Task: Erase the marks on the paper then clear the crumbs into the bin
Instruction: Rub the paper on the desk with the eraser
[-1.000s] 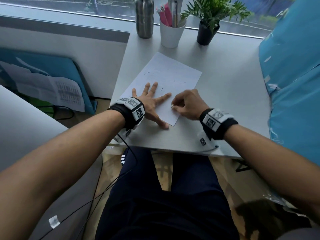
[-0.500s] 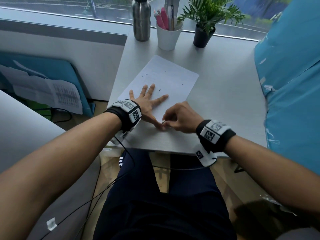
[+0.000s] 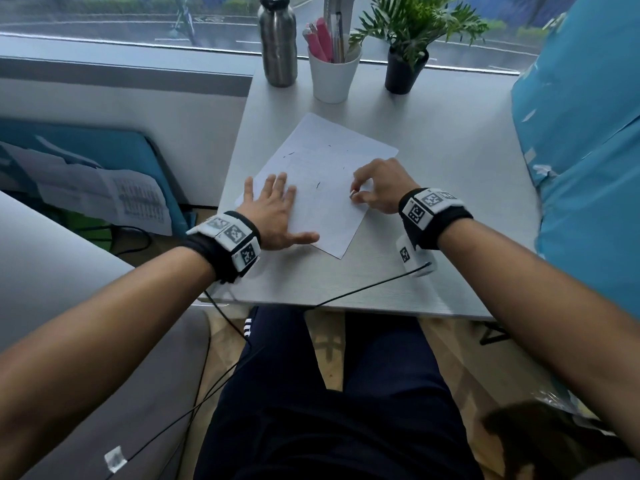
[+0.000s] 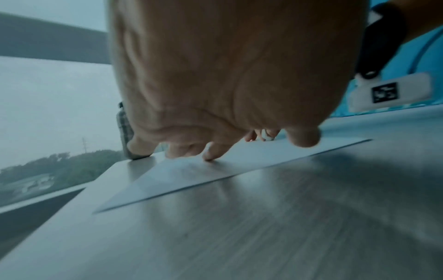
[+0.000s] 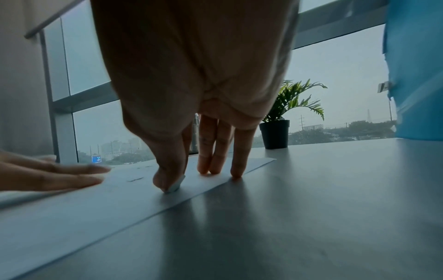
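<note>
Grey tabletop (image 3: pixel 450 188) carries one paper (image 3: pixel 322 188) bearing four short marks. Left hand (image 3: pixel 273 209) lies flat at its 8 o'clock; right hand (image 3: pixel 381 188) pinches one eraser (image 5: pixel 176 185) at 3 o'clock. Bottle (image 3: pixel 278 39), cup (image 3: pixel 334 77), plant (image 3: pixel 405 50) stand at 12.

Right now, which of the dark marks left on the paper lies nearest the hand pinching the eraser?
The short stroke in mid-sheet, left of the right hand; the other two marks sit farther up the paper.
</note>
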A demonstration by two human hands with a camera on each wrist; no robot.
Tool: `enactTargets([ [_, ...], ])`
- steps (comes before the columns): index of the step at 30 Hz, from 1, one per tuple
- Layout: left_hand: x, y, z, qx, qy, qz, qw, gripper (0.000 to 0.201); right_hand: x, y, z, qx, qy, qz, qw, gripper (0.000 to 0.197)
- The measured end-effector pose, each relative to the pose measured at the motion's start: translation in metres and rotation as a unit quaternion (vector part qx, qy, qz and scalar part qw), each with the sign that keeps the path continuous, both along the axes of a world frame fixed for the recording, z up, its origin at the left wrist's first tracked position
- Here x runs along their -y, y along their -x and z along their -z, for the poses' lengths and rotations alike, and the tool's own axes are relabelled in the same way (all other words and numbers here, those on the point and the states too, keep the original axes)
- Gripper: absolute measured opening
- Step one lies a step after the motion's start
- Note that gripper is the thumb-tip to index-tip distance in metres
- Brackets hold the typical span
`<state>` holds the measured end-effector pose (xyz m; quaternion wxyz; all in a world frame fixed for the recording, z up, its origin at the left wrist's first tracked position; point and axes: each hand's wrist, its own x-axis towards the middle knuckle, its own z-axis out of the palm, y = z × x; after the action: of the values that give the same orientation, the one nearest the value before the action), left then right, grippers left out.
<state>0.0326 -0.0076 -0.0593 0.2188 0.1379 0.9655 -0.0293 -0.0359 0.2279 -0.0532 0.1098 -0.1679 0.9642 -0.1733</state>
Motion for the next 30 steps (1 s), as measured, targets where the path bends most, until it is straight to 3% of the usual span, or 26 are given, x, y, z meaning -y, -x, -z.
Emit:
enactTargets([
  [3, -0.016, -0.019, -0.003, -0.033, -0.069, 0.112, 0.991, 0.104, 0.003, 0.005, -0.001, 0.005, -0.007, -0.009, 1.0, 0.008],
  [5, -0.031, -0.037, 0.0, 0.003, -0.103, 0.224, 0.969, 0.095, 0.003, 0.006, -0.002, -0.002, -0.009, -0.01, 1.0, 0.01],
  [7, -0.04, -0.047, 0.007, 0.043, -0.108, 0.278, 0.953, 0.089, 0.003, 0.007, -0.002, -0.003, -0.008, -0.01, 1.0, 0.01],
  [11, -0.025, -0.029, 0.01, 0.08, -0.104, 0.224, 0.966, 0.087, 0.003, 0.006, -0.002, 0.0, -0.005, -0.009, 1.0, 0.01],
  [15, -0.002, 0.007, 0.004, 0.044, -0.047, 0.09, 0.994, 0.101, 0.004, 0.005, -0.003, -0.002, -0.005, -0.01, 1.0, 0.01],
  [18, -0.014, 0.008, 0.003, 0.022, -0.037, 0.15, 0.988, 0.104, 0.004, 0.003, -0.003, -0.003, -0.002, -0.014, 1.0, 0.011],
  [22, -0.041, -0.006, 0.007, 0.09, -0.09, 0.234, 0.964, 0.096, -0.009, -0.003, -0.006, -0.004, 0.004, -0.035, 0.999, 0.013],
  [26, -0.031, 0.015, 0.011, 0.081, -0.107, 0.223, 0.966, 0.086, -0.018, -0.009, -0.007, 0.001, 0.022, -0.035, 0.999, 0.016],
  [30, -0.009, 0.036, 0.01, 0.049, -0.083, 0.137, 0.986, 0.085, -0.019, -0.01, -0.007, 0.011, 0.018, -0.03, 0.999, 0.015],
])
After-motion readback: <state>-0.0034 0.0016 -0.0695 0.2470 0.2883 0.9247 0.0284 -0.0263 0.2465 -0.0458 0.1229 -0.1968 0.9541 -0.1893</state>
